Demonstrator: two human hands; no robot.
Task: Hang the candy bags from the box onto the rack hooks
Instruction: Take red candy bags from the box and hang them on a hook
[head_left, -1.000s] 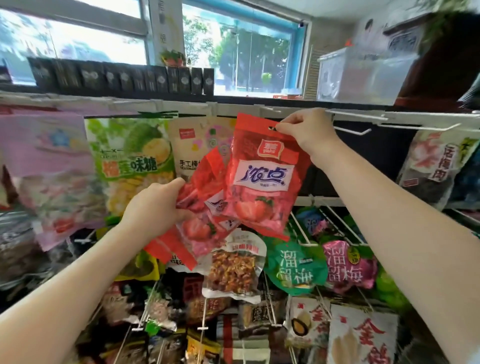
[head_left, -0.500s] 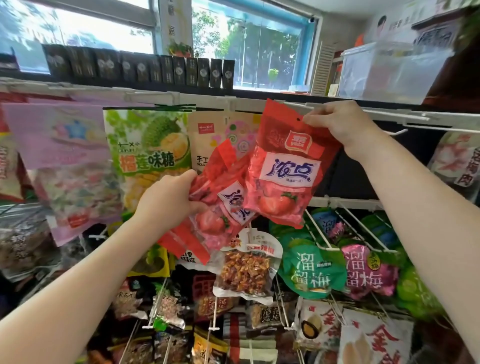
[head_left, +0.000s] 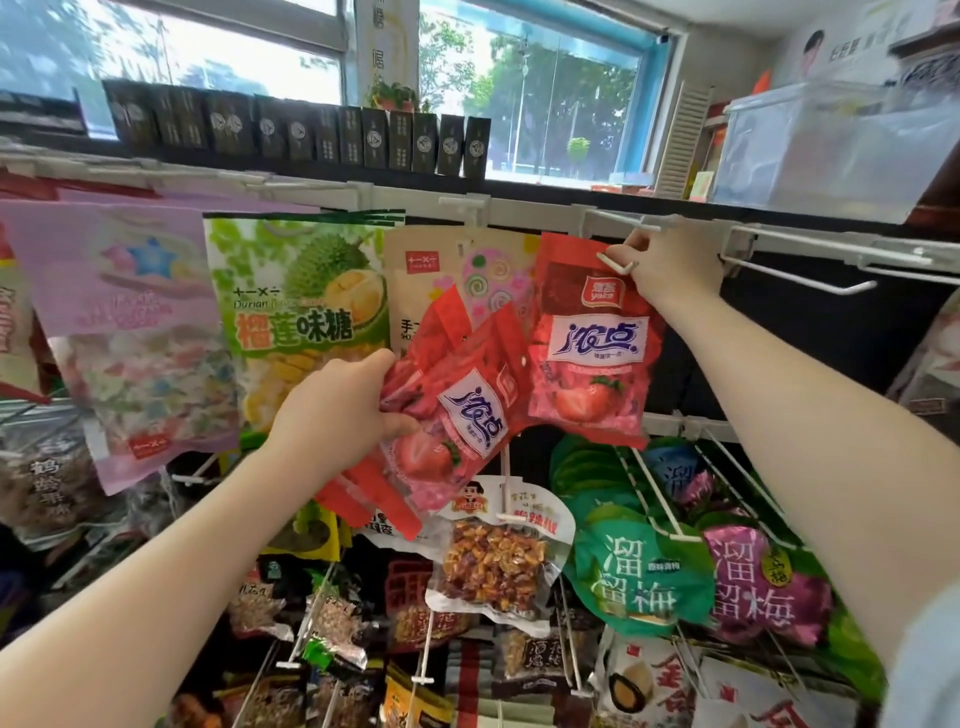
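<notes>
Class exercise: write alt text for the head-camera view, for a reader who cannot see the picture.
A person's right hand holds the top of a red strawberry candy bag at the tip of a white wire rack hook, while the left hand grips a bunch of matching red candy bags. Other hanging snack bags fill the rack.

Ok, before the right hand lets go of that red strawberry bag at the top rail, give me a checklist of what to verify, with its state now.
1. Hook tip through the red bag top: ok, white tip shows in front.
2. Bag pushed back along the hook: cannot tell.
3. Right hand pinching the bag's top corner: ok.
4. Left hand gripping the spare red bags: ok.
5. Spare bags apart from the hung one: not ok, they overlap its lower left edge.
6. Next empty hook free to the right: ok.
</notes>
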